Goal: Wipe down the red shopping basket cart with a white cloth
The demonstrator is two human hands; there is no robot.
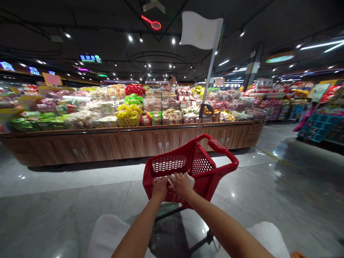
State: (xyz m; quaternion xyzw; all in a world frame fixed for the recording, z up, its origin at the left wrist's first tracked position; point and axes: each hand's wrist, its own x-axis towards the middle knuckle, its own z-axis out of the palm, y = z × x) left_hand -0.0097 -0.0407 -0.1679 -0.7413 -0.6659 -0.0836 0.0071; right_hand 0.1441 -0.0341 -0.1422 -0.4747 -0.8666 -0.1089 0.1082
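Observation:
A red plastic shopping cart with perforated basket walls stands right in front of me, turned so its handle points to the right. My left hand has its fingers curled over the near rim of the basket. Beside it, my right hand is closed around a crumpled white cloth and presses it against the same rim. Part of the cloth also shows between the two hands; the palms hide the rest. A pole with a white flag rises behind the cart's handle.
Beyond the cart runs a long wood-panelled display counter piled with colourful packaged goods. A blue display stand is at the right. Under the cart is a grey tiled floor. Another person is partly visible behind the counter.

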